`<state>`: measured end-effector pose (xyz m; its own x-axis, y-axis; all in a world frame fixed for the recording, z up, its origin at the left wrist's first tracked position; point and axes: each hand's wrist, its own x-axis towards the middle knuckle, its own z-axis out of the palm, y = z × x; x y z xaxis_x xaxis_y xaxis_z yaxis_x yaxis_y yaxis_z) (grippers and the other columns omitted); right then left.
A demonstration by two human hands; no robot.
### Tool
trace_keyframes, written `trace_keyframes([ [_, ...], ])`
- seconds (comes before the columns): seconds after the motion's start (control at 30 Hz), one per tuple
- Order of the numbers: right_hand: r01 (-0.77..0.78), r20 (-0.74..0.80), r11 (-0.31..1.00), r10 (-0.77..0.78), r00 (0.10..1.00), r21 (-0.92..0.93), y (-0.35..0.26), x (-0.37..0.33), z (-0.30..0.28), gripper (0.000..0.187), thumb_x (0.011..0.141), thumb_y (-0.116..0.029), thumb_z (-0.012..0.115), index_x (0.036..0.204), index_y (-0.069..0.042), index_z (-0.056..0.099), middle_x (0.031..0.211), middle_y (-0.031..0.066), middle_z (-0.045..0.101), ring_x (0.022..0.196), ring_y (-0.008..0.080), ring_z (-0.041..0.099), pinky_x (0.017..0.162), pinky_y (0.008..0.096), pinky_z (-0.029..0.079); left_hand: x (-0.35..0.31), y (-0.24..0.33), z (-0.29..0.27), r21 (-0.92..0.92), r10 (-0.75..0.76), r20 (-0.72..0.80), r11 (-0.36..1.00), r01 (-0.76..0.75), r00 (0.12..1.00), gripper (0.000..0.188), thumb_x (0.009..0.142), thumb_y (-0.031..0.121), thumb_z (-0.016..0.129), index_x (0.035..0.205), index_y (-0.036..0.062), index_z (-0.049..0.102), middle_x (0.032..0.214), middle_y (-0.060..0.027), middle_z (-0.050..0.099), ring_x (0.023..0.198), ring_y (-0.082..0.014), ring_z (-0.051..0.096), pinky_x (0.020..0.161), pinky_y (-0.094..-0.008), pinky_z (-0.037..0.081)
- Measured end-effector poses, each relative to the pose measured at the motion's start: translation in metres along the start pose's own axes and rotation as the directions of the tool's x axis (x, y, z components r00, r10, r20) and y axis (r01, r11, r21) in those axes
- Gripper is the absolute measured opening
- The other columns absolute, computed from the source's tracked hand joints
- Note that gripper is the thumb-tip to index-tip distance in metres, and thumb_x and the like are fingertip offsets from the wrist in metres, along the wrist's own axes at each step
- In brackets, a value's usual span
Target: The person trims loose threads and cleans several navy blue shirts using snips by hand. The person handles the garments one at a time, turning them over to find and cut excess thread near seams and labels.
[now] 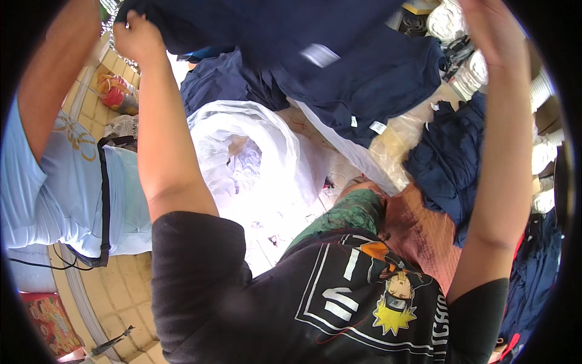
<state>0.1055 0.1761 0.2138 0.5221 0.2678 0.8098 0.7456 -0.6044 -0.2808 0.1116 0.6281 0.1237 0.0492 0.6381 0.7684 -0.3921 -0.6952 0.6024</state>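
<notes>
My left hand [140, 39], raised at the upper left, is closed on the edge of a navy cloth garment [242, 24]. The garment stretches across the top of the view, partly smeared by motion, with a white patch on it. My right hand [494, 30] is lifted at the upper right; its fingers are blurred and run past the upper edge. Whether it grips the garment cannot be seen. Below the raised cloth lie more navy garments [388, 73] with small white labels. An open white plastic bag [285, 142] stands in front of me.
Left of me a person in a light blue shirt [66, 182] with a black strap lifts an arm. Navy clothes [448, 158] are heaped at right, near rolls of white material [448, 23]. A red printed package [51, 324] and black cable [42, 265] are at lower left.
</notes>
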Motion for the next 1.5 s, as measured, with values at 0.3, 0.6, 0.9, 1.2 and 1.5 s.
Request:
trace_keyframes([
  [0.3, -0.367, 0.721, 0.773, -0.162, 0.674, 0.517, 0.009, -0.090, 0.159, 0.050, 0.093, -0.016, 0.062, 0.138, -0.003, 0.044, 0.110, 0.0122, 0.066, 0.102, 0.0141, 0.062, 0.092, 0.0286, 0.047, -0.062, -0.287, -0.223, 0.926, -0.546, 0.378, 0.245, -0.289, 0.748, 0.048, 0.076, 0.037, 0.062, 0.098, -0.0050, 0.068, 0.098, -0.0278, 0.066, 0.098, -0.0407, 0.063, 0.089, -0.0452, 0.048],
  [0.6, -0.465, 0.731, 0.864, 0.442, 0.519, -0.193, 0.081, -0.194, -0.058, 0.039, 0.085, -0.006, 0.067, 0.123, -0.001, 0.059, 0.113, 0.0115, 0.066, 0.091, 0.0174, 0.064, 0.083, 0.0317, 0.052, -0.171, -0.034, -0.028, -0.413, 0.131, 0.906, 0.069, 0.908, 0.402, 0.033, 0.095, 0.016, 0.057, 0.125, 0.0016, 0.056, 0.124, -0.0133, 0.059, 0.116, -0.0226, 0.054, 0.098, -0.0318, 0.040],
  [0.9, -0.618, 0.471, 0.689, 0.718, 0.512, -0.379, 0.034, -0.303, -0.218, 0.041, 0.086, -0.023, 0.068, 0.117, 0.002, 0.061, 0.112, 0.0184, 0.066, 0.093, 0.0283, 0.067, 0.083, 0.0382, 0.052, -0.221, 0.334, -0.006, -0.019, 0.992, -0.124, -0.001, 1.000, -0.001, 0.030, 0.088, 0.021, 0.065, 0.111, 0.0024, 0.061, 0.111, -0.0125, 0.062, 0.105, -0.0236, 0.058, 0.091, -0.0329, 0.044],
  [1.2, -0.889, -0.669, -0.144, 0.712, 0.213, -0.436, 0.092, -0.557, -0.331, 0.056, 0.083, -0.043, 0.069, 0.122, -0.004, 0.060, 0.117, 0.0198, 0.062, 0.107, 0.0369, 0.059, 0.092, 0.0448, 0.048, -0.362, 0.449, 0.065, -0.448, 0.873, 0.291, 0.486, 0.750, -0.392, 0.029, 0.081, 0.026, 0.072, 0.098, 0.0033, 0.066, 0.099, -0.0116, 0.064, 0.094, -0.0246, 0.061, 0.083, -0.0340, 0.048],
  [1.5, -0.900, -0.710, -0.143, 0.669, 0.218, -0.411, 0.107, -0.580, -0.303, 0.026, 0.089, -0.025, 0.060, 0.106, -0.006, 0.065, 0.102, 0.0208, 0.066, 0.094, 0.0369, 0.064, 0.083, 0.0477, 0.052, -0.448, 0.412, 0.223, -0.263, 0.191, 0.961, 0.855, -0.447, -0.201, 0.082, 0.069, 0.045, 0.079, 0.125, -0.0105, 0.054, 0.124, -0.0288, 0.058, 0.115, -0.0360, 0.058, 0.099, -0.0393, 0.046],
])
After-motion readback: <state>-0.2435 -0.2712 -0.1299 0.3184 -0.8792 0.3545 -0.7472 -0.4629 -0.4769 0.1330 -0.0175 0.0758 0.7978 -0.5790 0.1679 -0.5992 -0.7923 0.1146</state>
